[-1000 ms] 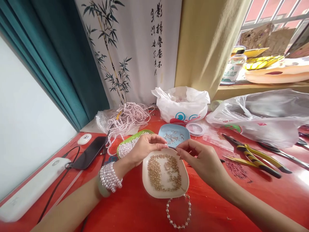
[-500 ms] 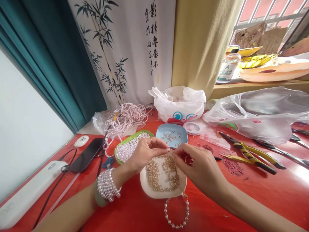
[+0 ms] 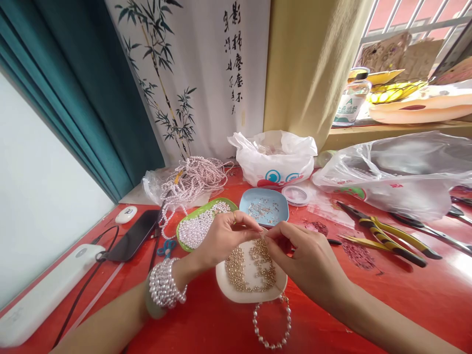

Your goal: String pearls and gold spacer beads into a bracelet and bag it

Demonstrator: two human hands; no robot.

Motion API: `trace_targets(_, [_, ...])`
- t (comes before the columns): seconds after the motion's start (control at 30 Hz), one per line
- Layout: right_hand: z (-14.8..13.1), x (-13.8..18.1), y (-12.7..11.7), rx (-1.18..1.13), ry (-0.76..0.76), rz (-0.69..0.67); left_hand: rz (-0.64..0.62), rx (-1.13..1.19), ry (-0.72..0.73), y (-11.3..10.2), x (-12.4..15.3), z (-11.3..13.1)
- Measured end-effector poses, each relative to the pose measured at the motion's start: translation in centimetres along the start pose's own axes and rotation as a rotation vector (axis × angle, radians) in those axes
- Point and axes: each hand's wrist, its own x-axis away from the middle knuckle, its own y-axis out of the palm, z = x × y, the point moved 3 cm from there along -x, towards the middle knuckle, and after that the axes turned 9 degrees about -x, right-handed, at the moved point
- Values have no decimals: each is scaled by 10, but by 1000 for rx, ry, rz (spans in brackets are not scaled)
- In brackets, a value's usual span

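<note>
- Teal curtain (image 3: 84,98) beside a pale wall (image 3: 44,147)
- White hanging (image 3: 206,59) (bamboo, black characters)
- Tan curtain (image 3: 306,64) by a barred, bright window (image 3: 416,29)
- Glossy red bench (image 3: 191,324), glare at right

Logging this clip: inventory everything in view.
Dish: one, cream, centre
Round beads: many, gold, in dish
Oval tray: one, green, centre-left
Pearl beads: many, white, oval tray
Square tray: one, blue, rear
Metal pins: many, silvery, square tray
Bead strands: many, pink, rear
Bead loop: one, pale, front
Smartphone: one, black, left
Power bank: one, white, left
Pliers: one, yellow-black, right
Tweezers: one, gold, by pliers
Plastic bags: two, whitish, rear
Curtains: two, teal/tan, back
Bamboo-print panel: one, white, back
Table: one, red, below
Coil bracelet: one, pearly, left wrist
Left grip, right grip: one each, at dish's far side
</note>
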Motion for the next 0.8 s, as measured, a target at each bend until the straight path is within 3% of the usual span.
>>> trace_targets(0.33, [-2,7,2,294,-325,140,54,29,34,5,4,0])
trace_targets(0.43, [2,4,1,314,-375,93,54,41,16,5,4,-1])
trace_targets(0.6, [9,-5,-5,193,-235,-42,-12,-5,-38,2,3,0])
trace_targets(0.8, [11,-10,-5,36,17,-47,-43,31,-117,3,5,-1])
